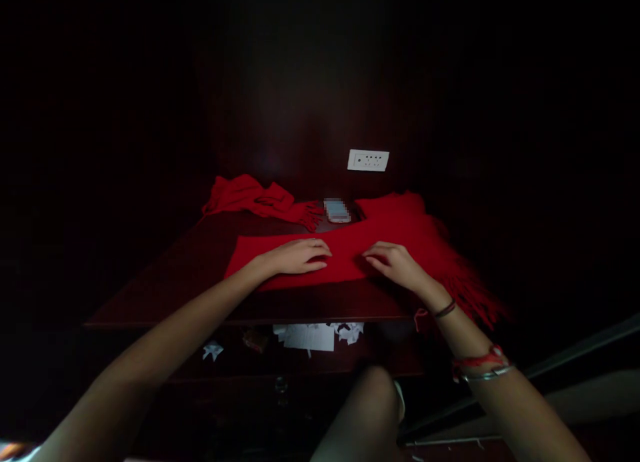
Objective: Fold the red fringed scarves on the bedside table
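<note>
A red scarf (350,249) lies stretched across a dark wooden table (190,282), its fringed right end (475,295) hanging over the edge. My left hand (297,257) rests flat on the scarf's left half, fingers stretched out toward the middle. My right hand (395,263) lies on the scarf just right of centre, fingers spread and slightly bent, pressing the cloth. A small gap of scarf separates the two hands. Bracelets circle my right wrist (480,365).
A second red scarf (255,199) lies crumpled at the table's back left. A phone (337,211) sits at the back centre. A white wall socket (369,160) is above it. Crumpled papers (307,335) lie on a shelf under the table. My knee (370,395) is below.
</note>
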`<state>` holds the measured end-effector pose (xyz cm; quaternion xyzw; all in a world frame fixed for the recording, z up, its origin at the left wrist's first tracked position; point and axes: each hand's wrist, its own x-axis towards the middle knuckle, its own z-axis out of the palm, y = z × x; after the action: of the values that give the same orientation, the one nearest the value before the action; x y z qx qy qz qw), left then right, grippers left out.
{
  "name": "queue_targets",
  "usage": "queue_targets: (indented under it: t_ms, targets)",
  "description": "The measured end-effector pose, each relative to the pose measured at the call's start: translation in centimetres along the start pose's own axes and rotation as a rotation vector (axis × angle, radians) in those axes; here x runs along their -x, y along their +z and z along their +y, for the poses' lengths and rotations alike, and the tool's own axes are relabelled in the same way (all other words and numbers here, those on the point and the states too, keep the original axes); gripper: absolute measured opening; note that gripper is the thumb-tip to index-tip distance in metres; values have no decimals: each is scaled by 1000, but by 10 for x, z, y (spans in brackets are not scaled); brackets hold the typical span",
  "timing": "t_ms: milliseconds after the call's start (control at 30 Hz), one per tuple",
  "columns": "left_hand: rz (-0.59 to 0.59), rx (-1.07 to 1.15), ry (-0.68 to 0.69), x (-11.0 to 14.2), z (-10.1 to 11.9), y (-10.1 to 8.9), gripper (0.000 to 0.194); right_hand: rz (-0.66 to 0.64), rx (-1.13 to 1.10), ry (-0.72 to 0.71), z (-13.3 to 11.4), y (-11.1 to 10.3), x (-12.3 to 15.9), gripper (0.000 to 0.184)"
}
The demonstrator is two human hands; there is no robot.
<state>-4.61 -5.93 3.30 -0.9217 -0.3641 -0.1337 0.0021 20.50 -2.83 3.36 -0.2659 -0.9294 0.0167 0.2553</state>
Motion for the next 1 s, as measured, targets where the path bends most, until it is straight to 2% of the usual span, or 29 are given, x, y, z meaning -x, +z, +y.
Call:
queue_targets:
  t_ms: [133, 300, 533, 1000]
  targets:
    - [-114, 22, -92, -32, -9, 29, 50, -178, 183, 0, 21, -5, 18, 22]
    - [-221, 51, -135, -31, -16, 49, 54, -229, 368, -101, 25, 6, 26, 22]
    - [-254, 18, -131, -30, -17, 49, 53, -240, 545, -158, 24, 12, 26, 21]
    - [-207, 5, -101, -30, -21, 53, 51, -220, 666, -197, 28, 7, 29, 20]
